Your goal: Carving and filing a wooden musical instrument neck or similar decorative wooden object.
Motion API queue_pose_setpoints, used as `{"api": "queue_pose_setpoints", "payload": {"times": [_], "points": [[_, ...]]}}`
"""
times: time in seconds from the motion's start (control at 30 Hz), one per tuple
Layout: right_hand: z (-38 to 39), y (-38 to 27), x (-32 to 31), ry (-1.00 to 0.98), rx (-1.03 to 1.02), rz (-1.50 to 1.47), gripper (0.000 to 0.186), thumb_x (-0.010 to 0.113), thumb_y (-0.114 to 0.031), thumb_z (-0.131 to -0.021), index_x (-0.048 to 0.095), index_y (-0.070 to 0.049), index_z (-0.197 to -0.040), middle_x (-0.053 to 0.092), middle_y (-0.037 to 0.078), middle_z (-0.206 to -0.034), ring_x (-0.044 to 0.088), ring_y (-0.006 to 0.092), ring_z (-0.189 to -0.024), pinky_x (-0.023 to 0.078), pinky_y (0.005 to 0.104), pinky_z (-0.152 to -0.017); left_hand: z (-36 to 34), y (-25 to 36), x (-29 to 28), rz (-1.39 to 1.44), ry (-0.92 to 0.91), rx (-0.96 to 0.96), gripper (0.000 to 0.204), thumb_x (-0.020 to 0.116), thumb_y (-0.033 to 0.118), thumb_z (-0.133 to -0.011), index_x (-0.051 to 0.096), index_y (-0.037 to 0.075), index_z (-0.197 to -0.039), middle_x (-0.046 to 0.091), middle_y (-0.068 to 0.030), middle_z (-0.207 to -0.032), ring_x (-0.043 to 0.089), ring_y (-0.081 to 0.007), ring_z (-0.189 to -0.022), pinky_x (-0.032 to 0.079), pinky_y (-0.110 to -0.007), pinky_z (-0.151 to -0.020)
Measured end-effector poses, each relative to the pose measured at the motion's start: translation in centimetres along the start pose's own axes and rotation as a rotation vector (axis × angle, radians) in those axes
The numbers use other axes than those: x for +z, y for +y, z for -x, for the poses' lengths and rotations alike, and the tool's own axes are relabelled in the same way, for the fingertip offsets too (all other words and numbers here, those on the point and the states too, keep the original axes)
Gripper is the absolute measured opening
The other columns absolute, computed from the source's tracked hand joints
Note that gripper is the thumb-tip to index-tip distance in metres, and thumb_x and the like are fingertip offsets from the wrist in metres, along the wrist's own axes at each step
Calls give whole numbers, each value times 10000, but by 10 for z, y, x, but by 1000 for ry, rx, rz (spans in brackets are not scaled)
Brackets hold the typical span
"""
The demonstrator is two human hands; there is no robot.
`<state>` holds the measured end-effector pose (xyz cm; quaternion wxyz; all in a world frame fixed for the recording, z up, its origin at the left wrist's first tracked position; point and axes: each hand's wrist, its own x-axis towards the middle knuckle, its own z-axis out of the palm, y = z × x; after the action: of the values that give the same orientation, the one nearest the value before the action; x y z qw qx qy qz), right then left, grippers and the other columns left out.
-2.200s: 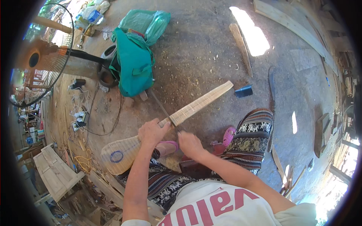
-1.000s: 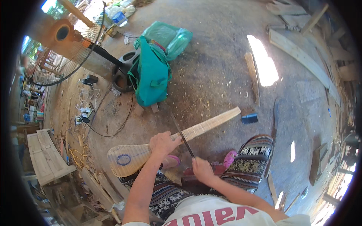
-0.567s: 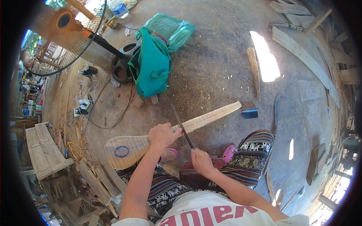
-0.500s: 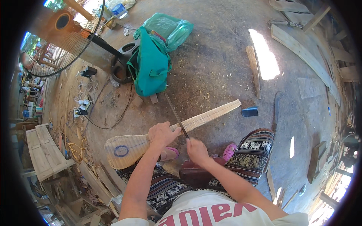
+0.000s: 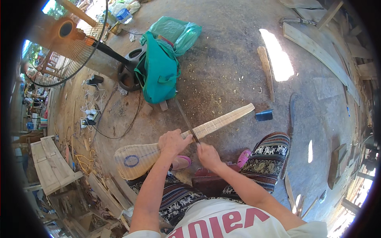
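My left hand [image 5: 173, 141] is wrapped round the narrow part of a pale wooden piece [image 5: 224, 120], just left of a cut across it. The piece has a long, straight, lined arm and a wide rounded end [image 5: 124, 156] with a blue oval drawn on it, over my left leg. My right hand [image 5: 208, 155] is closed on the near end of a long, thin, dark metal tool [image 5: 183, 116], a blade or file, which lies crosswise on the wood beside my left thumb and points up-left. My right knuckles are just below the wood. The tool's handle is hidden in my fist.
A fan [image 5: 67, 47] and teal bag [image 5: 158, 67] stand up-left. Power strips and cords [image 5: 91, 117] lie left, above scrap boards [image 5: 107, 194]. A dark blue object [image 5: 264, 115], loose stick [image 5: 265, 71] and long board [image 5: 313, 55] lie rightward. Pink sandals [image 5: 244, 158] are between my knees.
My right hand has pushed the tool up-left across the wood since a second ago, bringing my fist closer to the piece. My left hand keeps its hold.
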<state>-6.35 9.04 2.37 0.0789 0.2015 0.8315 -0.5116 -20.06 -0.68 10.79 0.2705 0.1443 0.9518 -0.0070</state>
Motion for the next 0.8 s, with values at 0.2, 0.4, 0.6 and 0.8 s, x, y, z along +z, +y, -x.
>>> {"api": "queue_pose_setpoints", "payload": {"times": [0.2, 0.4, 0.6, 0.8], "points": [[15, 6, -10, -11, -24, 10, 346, 426, -282, -985, 569, -3, -839, 621, 284, -786, 597, 494, -782, 471, 568, -692, 1, 1, 3, 28, 23, 4, 528, 613, 590, -762, 718, 89, -892, 701, -182, -864, 674, -355, -869, 517, -440, -770], [20, 7, 3, 6, -32, 14, 343, 424, -259, -988, 561, 10, -823, 607, 293, -762, 587, 502, -760, 460, 574, -676, 2, -5, 1, 23, 26, -22, 522, 610, 572, -773, 720, 78, -902, 708, -165, -870, 683, -326, -868, 519, -420, -753], [-5, 0, -5, 0, -12, 30, 352, 425, -276, -987, 570, 3, -828, 621, 295, -784, 597, 503, -782, 470, 577, -697, 1, 3, 1, 22, 12, 8, 525, 614, 570, -767, 719, 73, -900, 707, -168, -881, 681, -325, -875, 519, -419, -760], [36, 10, -2, -18, -21, 21, 350, 424, -276, -987, 568, 0, -828, 618, 300, -787, 597, 504, -790, 475, 570, -704, 2, -5, 3, 28, 9, -9, 519, 609, 563, -775, 720, 76, -915, 707, -171, -900, 680, -331, -888, 522, -422, -767]]}}
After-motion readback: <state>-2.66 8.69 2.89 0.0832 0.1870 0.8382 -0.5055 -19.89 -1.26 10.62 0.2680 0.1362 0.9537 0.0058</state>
